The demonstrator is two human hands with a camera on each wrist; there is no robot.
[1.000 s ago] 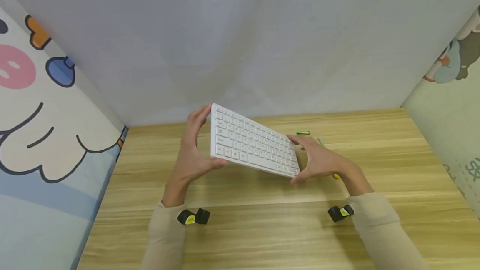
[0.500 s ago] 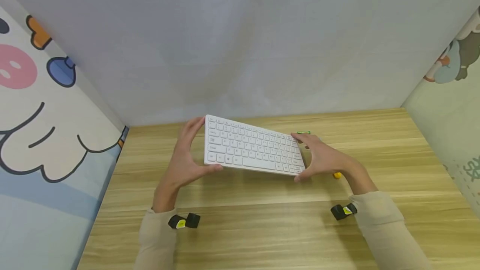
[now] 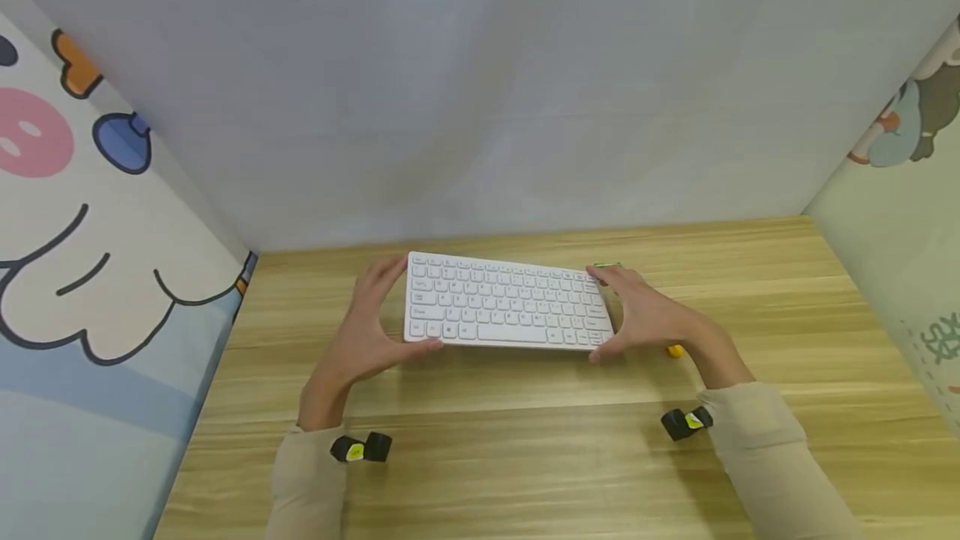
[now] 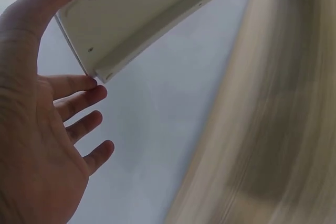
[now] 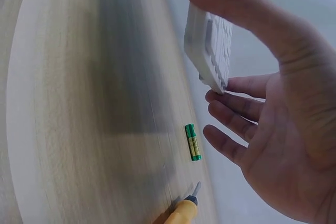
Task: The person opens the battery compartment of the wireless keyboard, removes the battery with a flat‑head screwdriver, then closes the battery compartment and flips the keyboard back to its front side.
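A white keyboard (image 3: 510, 302) is held above the table, keys toward the head camera. My left hand (image 3: 363, 327) grips its left end, thumb at the near edge and fingers at the far corner. At the right end, my right hand (image 3: 648, 315) pinches it between thumb and fingers. The left wrist view shows the keyboard's underside (image 4: 131, 14) with small screws. In the right wrist view, a green battery (image 5: 192, 142) lies on the table beneath the keyboard, near a screwdriver (image 5: 184, 211) with a yellow handle. My right hand and arm hide most of the screwdriver in the head view.
The wooden table (image 3: 510, 457) runs back to a pale grey wall (image 3: 480, 107). Side panels with cartoon drawings stand at the left (image 3: 90, 273) and right (image 3: 900, 232). A black wrist camera (image 3: 362, 447) sits at each cuff.
The keyboard's left end has come down and slightly left with my left hand, so the keyboard now lies more level. My right hand has shifted slightly right.
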